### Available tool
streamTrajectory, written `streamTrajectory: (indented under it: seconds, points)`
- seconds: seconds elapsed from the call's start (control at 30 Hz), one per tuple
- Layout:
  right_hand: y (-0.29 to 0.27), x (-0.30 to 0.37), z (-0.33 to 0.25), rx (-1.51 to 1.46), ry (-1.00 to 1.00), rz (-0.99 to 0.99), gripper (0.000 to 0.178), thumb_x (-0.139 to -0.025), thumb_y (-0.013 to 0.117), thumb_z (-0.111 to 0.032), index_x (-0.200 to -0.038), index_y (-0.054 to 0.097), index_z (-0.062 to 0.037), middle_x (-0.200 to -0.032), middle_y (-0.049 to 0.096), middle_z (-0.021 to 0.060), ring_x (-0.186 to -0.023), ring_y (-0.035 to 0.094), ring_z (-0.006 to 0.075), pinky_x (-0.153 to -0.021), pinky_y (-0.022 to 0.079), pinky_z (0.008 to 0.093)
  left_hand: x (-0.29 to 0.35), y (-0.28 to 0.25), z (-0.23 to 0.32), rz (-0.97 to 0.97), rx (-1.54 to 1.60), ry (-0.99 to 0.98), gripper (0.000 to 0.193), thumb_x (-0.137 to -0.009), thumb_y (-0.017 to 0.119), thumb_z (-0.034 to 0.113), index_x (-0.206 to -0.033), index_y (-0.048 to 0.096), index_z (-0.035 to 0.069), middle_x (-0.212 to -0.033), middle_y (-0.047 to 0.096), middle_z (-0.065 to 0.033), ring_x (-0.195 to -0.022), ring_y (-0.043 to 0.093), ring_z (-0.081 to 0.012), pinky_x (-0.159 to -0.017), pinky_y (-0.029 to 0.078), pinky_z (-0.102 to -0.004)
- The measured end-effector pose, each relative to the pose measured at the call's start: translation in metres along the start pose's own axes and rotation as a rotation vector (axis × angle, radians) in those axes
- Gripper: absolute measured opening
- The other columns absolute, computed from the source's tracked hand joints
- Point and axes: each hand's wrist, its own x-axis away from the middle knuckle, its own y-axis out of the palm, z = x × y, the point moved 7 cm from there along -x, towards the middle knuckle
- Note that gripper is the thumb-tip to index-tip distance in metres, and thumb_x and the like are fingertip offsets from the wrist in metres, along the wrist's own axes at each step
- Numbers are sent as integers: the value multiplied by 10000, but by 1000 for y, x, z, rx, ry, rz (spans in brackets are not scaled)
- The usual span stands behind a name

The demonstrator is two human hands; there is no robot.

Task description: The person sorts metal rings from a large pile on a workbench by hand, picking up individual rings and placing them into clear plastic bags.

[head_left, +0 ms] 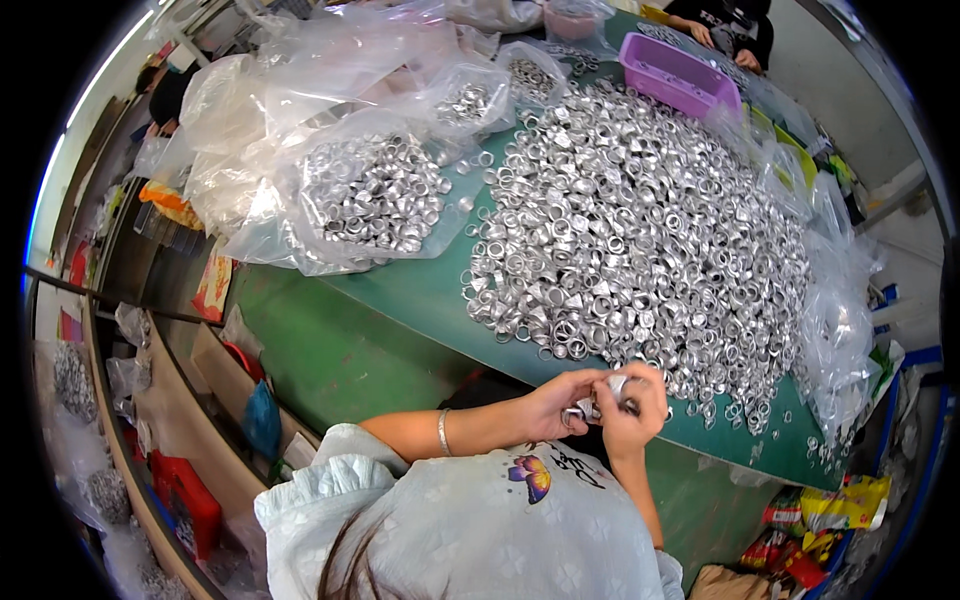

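Note:
Both hands meet in front of my body at the near edge of the table. My left hand (560,402) is closed, with shiny silver rings (578,411) showing at its fingers. My right hand (640,415) is curled against it and pinches a silver ring (616,383); something small and dark also shows in this hand, too small to name. Just beyond my fingers spreads a large heap of silver rings (640,220) on the green table (420,315). The fingers partly hide what they hold.
Left on the table, an open clear plastic bag (290,215) holds more rings. A purple basket (680,75) stands at the far side, near another person (730,30). Clear plastic (838,300) hangs along the right edge. Cardboard boxes (190,430) stand on the left, colourful packets (845,503) lower right.

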Motion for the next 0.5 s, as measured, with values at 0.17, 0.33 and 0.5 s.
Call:
streamTrajectory:
  seconds: [0.17, 0.33, 0.5]
  points:
    - [25, -7, -29, 78, -242, -298, 287, -611, 759, -32, -835, 579, -21, -853, 618, 113, -674, 603, 275, -538, 474, 333, 5, 3, 5, -2, 152, 96, 270, -921, 464, 381, -860, 590, 149, -696, 565, 39, -516, 519, -58, -378, 367, -189]
    - [38, -19, -46, 224, -266, -511, 397, -686, 686, -31, -1058, 552, 9, -963, 596, 155, -892, 575, 334, -794, 425, 458, 9, 1, 20, -403, 196, 178, 344, -919, 461, 448, -891, 602, 135, -763, 605, 27, -596, 572, -94, -465, 437, -215]
    - [53, -22, -45, 383, -227, -633, 443, -778, 625, -133, -1167, 491, 32, -1239, 509, 156, -1155, 478, 342, -967, 325, 515, 11, -23, 39, -273, 141, 274, 337, -900, 494, 439, -1002, 603, 137, -900, 633, -22, -773, 615, -140, -564, 486, -265]
